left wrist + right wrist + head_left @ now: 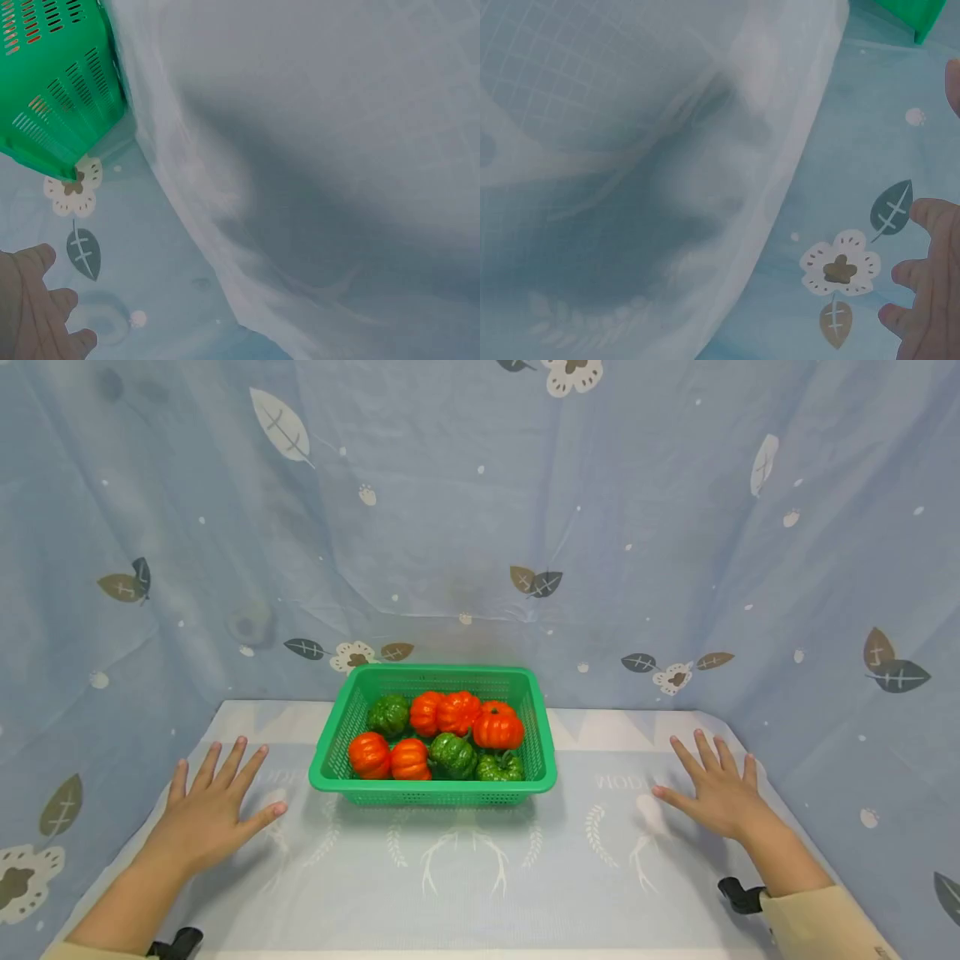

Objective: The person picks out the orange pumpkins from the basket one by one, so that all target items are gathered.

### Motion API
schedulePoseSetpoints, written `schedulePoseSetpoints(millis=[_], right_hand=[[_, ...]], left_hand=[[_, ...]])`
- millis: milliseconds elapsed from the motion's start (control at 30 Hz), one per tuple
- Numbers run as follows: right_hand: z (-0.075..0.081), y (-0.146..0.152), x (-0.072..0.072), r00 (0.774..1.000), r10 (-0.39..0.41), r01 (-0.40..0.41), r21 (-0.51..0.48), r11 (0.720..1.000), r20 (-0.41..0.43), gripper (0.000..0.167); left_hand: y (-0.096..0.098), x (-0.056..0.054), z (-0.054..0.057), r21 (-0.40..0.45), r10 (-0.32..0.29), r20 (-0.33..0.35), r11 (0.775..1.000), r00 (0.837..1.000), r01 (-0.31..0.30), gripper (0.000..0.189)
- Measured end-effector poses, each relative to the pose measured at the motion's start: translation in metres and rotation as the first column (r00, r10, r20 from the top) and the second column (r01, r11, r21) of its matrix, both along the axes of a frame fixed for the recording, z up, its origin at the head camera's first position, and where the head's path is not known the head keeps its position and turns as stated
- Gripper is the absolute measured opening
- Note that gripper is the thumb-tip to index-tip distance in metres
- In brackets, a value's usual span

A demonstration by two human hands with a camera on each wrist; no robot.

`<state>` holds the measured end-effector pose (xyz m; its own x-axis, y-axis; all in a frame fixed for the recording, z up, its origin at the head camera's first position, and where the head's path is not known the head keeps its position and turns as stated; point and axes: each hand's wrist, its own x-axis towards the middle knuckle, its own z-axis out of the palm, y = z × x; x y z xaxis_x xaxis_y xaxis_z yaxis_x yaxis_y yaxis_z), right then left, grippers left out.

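Observation:
A green plastic basket (432, 792) stands at the middle back of the table. In it lie several red-orange, pumpkin-shaped vegetables (498, 727) and several dark green ribbed ones (453, 755). To the basket's left, my left hand (210, 814) is spread palm down over the table, holding nothing. My right hand (720, 789) is spread the same way on the far right, also with nothing in it. The left wrist view shows the basket's slotted side (64, 82) beyond the left fingertips (64, 300). Only a corner of the basket (919, 19) shows in the right wrist view.
The table (465, 902) has a pale cover with printed antlers and sprigs. A blue curtain (450, 527) with leaf and flower prints hangs behind it and along both sides. Black straps (742, 895) sit at both wrists.

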<state>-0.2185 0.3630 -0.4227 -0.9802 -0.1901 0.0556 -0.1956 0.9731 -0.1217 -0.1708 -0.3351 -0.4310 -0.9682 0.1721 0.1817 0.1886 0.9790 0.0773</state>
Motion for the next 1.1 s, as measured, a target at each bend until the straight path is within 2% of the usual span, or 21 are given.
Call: schedulePoseSetpoints(millis=[500,867,1100], right_hand=[[0.008,-0.022,0.004,0.999,0.043,-0.043,-0.039,0.998,-0.013,0.096],[0.012,-0.042,0.002,0.994,0.078,-0.085,-0.083,0.993,-0.082,0.092],[0.013,-0.06,0.0,0.983,0.117,-0.137,-0.141,0.98,-0.141,0.088]], left_hand=[[0.013,0.002,0.002,0.01,-0.011,-0.012,1.0,1.0,0.011,0.095],[0.036,-0.002,0.005,0.032,-0.008,-0.03,0.999,1.0,0.009,0.095],[0.052,-0.007,0.011,0.056,-0.042,-0.068,0.997,0.997,0.046,0.096]])
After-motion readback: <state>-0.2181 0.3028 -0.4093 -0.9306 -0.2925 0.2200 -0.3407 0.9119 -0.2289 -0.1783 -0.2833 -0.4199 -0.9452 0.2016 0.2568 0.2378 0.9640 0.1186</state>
